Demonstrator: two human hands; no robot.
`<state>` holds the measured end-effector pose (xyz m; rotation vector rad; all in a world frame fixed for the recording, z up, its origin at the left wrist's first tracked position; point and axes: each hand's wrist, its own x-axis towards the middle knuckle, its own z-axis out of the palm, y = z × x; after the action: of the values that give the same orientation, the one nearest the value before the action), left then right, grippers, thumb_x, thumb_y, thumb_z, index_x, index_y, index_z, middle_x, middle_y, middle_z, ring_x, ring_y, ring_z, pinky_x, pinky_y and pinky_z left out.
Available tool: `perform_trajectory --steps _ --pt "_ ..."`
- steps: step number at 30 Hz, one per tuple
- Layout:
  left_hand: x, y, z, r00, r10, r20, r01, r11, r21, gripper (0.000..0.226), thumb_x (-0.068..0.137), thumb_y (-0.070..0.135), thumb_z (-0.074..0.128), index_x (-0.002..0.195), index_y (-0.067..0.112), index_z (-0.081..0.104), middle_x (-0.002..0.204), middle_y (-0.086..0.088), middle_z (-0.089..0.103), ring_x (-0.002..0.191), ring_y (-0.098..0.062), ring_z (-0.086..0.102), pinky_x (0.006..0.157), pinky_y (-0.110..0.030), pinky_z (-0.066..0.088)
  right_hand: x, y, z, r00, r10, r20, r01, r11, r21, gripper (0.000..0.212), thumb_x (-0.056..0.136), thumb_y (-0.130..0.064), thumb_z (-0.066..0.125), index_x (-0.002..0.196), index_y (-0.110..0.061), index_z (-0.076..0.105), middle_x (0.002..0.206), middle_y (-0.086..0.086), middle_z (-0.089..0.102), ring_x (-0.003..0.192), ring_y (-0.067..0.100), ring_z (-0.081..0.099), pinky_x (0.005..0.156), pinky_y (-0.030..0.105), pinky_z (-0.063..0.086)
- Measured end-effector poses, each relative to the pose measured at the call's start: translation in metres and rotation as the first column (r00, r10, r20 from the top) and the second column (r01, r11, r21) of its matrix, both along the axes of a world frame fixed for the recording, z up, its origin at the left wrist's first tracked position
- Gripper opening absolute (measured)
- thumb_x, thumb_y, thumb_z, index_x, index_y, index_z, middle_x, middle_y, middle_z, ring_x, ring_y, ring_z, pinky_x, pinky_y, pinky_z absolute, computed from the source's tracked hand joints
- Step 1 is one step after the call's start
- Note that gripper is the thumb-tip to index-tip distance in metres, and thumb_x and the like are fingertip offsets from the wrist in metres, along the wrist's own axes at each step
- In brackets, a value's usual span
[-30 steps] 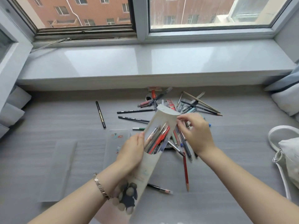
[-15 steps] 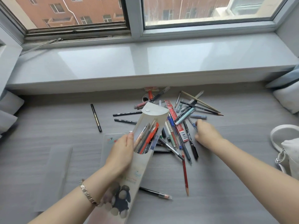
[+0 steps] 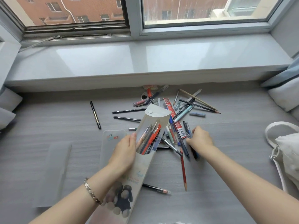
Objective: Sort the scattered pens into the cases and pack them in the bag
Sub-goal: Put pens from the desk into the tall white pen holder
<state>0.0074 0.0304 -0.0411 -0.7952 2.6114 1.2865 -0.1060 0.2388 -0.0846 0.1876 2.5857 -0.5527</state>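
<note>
Left grip (image 3: 124, 154): closed round the left edge of the pen case (image 3: 143, 172), thumb on the front, fingers hidden behind. Case tilted up off the surface (image 3: 234, 175), flap open at the far end. Bunched pens (image 3: 152, 138) inside, just right of the thumb; roughly half a dozen, exact count unclear.

Right grip (image 3: 199, 139): down on the near-right edge of the loose pile (image 3: 172, 110), fingers curled over a dark pen (image 3: 195, 155). Blurred; pinched or merely touched, cannot tell.

Counted:
- Three cases: one held, plus clear case (image 3: 113, 143) and frosted case (image 3: 55, 172) flat to its left.
- One bag (image 3: 288, 152), far right, well apart from the pile.
- Strays: one black pen (image 3: 95, 114) alone at left; two black pencils (image 3: 129, 110) side by side; one red pencil (image 3: 183, 168); one capped pencil (image 3: 157, 189) beside the held case.
</note>
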Motion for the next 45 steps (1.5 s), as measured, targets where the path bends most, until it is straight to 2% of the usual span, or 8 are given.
perform_trajectory --steps 12,16,19,26,31,37,42,45 --pt "0.007 -0.004 0.001 1.000 -0.003 0.001 0.003 1.000 -0.004 0.045 0.101 0.036 0.023 0.068 0.018 0.048 0.073 0.002 0.054 0.070 -0.012 0.049 0.062 -0.027 0.037 0.020 0.004 -0.008 0.973 0.231 -0.006 -0.223 0.945 0.238 0.033 0.086 -0.003 0.052 0.117 0.003 0.041 0.116 0.022 0.053 0.107 0.036 0.052 0.085 0.038 0.044" --pt "0.008 -0.006 0.001 1.000 -0.002 0.005 0.002 1.000 -0.016 0.044 0.101 0.035 0.023 0.066 0.019 0.045 0.072 0.003 0.052 0.073 -0.016 0.049 0.065 -0.030 0.033 0.021 0.013 0.007 0.998 0.061 0.030 -0.056 0.989 -0.140 0.048 0.085 -0.001 0.045 0.131 -0.001 0.031 0.086 0.016 0.057 0.074 0.028 0.053 0.066 0.035 0.044" --pt "0.008 -0.008 0.002 1.000 -0.003 0.003 0.003 1.000 -0.018 0.045 0.101 0.035 0.023 0.064 0.019 0.043 0.070 0.003 0.051 0.068 -0.013 0.047 0.067 -0.030 0.032 0.028 0.018 0.036 0.999 0.030 -0.024 -0.037 0.923 -0.384 0.073 0.086 0.000 0.041 0.143 -0.033 0.012 0.056 0.005 0.041 0.051 0.019 0.039 0.050 0.029 0.034" --pt "0.011 -0.006 0.002 1.000 -0.015 0.022 0.016 0.999 -0.028 0.045 0.101 0.036 0.023 0.063 0.019 0.041 0.068 0.002 0.050 0.066 -0.013 0.046 0.062 -0.031 0.032 0.059 0.015 0.075 0.999 0.042 0.024 -0.015 0.733 -0.680 0.081 0.093 -0.002 0.040 0.115 -0.075 0.013 0.082 0.022 0.055 0.046 0.015 0.042 0.052 0.035 0.038" --pt "0.011 -0.005 0.003 0.999 -0.029 0.027 0.030 0.999 -0.023 0.046 0.101 0.038 0.022 0.065 0.019 0.043 0.070 0.001 0.051 0.071 -0.018 0.049 0.064 -0.031 0.034 0.065 0.012 0.072 0.993 0.116 0.006 -0.089 0.799 -0.595 0.051 0.096 -0.005 0.037 0.112 -0.053 0.033 0.088 0.012 0.060 0.047 0.012 0.055 0.038 0.022 0.038" --pt "0.019 -0.007 0.005 0.999 -0.025 0.022 0.025 1.000 -0.016 0.046 0.101 0.038 0.021 0.067 0.018 0.046 0.072 0.001 0.053 0.067 -0.013 0.048 0.058 -0.024 0.036 0.058 0.007 0.058 0.961 -0.023 0.275 0.192 0.770 -0.608 0.019 0.095 -0.010 0.038 0.112 -0.018 0.039 0.060 0.003 0.046 0.035 0.006 0.030 0.036 0.017 0.023" --pt "0.025 -0.010 0.005 0.998 -0.023 0.051 0.024 0.999 -0.021 0.046 0.101 0.037 0.021 0.066 0.019 0.044 0.070 0.002 0.052 0.068 -0.015 0.048 0.059 -0.029 0.033 0.061 0.006 0.062 0.720 -0.045 0.692 0.570 0.608 -0.553 0.022 0.095 -0.033 0.041 0.082 -0.016 0.045 0.046 -0.003 0.038 0.036 0.008 0.036 0.035 0.016 0.030" --pt "0.025 -0.011 0.005 0.993 -0.064 0.099 0.069 0.996 -0.049 0.045 0.101 0.035 0.022 0.063 0.019 0.040 0.068 0.003 0.048 0.068 -0.016 0.046 0.063 -0.030 0.032 0.063 0.006 0.071 0.853 0.027 0.522 0.328 0.751 -0.574 0.022 0.093 -0.029 0.050 0.077 -0.015 0.044 0.048 -0.002 0.037 0.035 0.008 0.038 0.035 0.017 0.030"
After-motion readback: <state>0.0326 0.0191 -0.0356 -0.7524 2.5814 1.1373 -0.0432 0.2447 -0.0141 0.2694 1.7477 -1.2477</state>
